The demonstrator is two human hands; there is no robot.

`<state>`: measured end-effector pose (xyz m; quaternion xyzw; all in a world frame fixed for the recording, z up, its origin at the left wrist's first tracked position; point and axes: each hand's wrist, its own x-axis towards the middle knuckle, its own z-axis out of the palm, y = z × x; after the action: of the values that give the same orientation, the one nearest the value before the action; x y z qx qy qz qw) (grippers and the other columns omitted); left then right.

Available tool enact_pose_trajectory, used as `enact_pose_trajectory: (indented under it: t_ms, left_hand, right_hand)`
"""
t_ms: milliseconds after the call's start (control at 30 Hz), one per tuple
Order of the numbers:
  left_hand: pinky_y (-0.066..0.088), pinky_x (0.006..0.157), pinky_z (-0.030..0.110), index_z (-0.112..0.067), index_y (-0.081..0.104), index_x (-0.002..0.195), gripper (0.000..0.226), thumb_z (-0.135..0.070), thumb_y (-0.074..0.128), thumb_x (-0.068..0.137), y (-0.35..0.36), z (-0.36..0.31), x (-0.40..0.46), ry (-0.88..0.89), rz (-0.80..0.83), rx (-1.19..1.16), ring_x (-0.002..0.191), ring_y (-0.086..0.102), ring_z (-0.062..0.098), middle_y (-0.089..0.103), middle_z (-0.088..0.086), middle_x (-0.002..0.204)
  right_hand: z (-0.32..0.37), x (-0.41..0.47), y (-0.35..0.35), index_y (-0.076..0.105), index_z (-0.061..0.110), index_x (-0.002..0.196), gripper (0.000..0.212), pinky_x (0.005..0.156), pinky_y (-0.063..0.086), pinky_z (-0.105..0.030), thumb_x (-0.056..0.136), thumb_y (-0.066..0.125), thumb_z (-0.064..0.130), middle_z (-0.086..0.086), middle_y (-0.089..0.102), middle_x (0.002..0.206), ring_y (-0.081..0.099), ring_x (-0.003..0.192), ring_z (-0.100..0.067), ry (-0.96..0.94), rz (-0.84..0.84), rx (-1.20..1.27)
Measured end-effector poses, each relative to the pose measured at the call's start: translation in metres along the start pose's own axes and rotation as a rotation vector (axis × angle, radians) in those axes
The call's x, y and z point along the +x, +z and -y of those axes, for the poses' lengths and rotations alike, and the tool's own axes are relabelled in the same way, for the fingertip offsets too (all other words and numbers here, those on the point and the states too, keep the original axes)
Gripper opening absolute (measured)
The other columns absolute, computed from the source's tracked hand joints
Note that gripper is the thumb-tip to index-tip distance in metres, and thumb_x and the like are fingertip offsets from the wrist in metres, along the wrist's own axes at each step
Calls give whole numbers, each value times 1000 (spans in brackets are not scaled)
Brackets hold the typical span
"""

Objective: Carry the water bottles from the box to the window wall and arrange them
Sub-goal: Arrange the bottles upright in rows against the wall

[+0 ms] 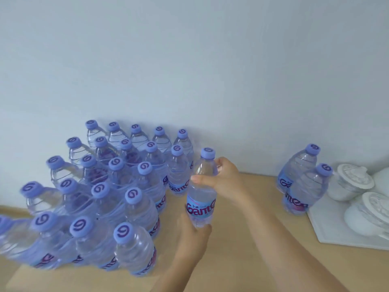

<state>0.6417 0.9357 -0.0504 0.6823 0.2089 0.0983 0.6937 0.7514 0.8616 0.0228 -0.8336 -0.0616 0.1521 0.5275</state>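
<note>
One clear water bottle (202, 193) with a purple cap and a blue-and-purple label stands upright just right of a packed block of several like bottles (109, 186), set in rows against the white wall. My right hand (223, 178) grips its shoulder below the cap, thumb across the front. My left hand (194, 233) holds its base from below. Two more bottles (303, 182) stand apart to the right, near the wall.
The bottles stand on a light wooden surface (242, 239). At the right lies a white tray (328, 226) with white lidded ceramic pots (353, 182). The white wall (210, 70) rises behind everything. The box is out of view.
</note>
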Motion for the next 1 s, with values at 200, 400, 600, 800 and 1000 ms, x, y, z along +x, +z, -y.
enact_pose_trajectory:
  t_ms: [200, 400, 600, 800, 1000]
  left_hand:
    - [41, 51, 5, -30, 44, 118, 52, 6, 55, 82, -20, 25, 5, -291, -196, -75, 74, 56, 9, 60, -4, 92]
    - [41, 70, 11, -27, 46, 136, 61, 3, 48, 84, -37, 37, 16, -323, -138, -91, 100, 59, 3, 62, -10, 120]
    - [41, 85, 14, -24, 37, 144, 68, 5, 47, 83, -36, 43, 25, -339, -108, -112, 115, 52, 5, 52, -9, 137]
    - [36, 77, 4, -24, 29, 148, 70, 4, 46, 86, -35, 44, 24, -337, -109, -129, 100, 48, -18, 42, -15, 141]
    - [36, 87, 21, -23, 37, 144, 62, 1, 47, 87, -31, 40, 19, -351, -156, -56, 112, 47, 8, 48, -7, 138]
  right_hand:
    - [-18, 4, 74, 44, 32, 87, 58, 78, 48, -29, 51, 87, 45, 17, 57, 92, 59, 87, -7, -86, 40, -78]
    - [-19, 10, 85, 43, 37, 87, 55, 79, 49, -29, 54, 87, 43, 22, 55, 93, 58, 90, -5, -135, 0, -37]
    - [-28, 16, 83, 46, 34, 96, 57, 84, 50, -31, 56, 87, 40, 17, 60, 101, 59, 98, -6, -149, 41, -17]
    - [-28, 13, 87, 42, 40, 93, 56, 77, 44, -20, 58, 86, 42, 24, 55, 101, 55, 96, 3, -170, 19, -10]
    - [-33, 11, 91, 42, 21, 123, 80, 97, 45, -35, 59, 86, 43, 6, 52, 124, 51, 115, -12, -154, 48, 47]
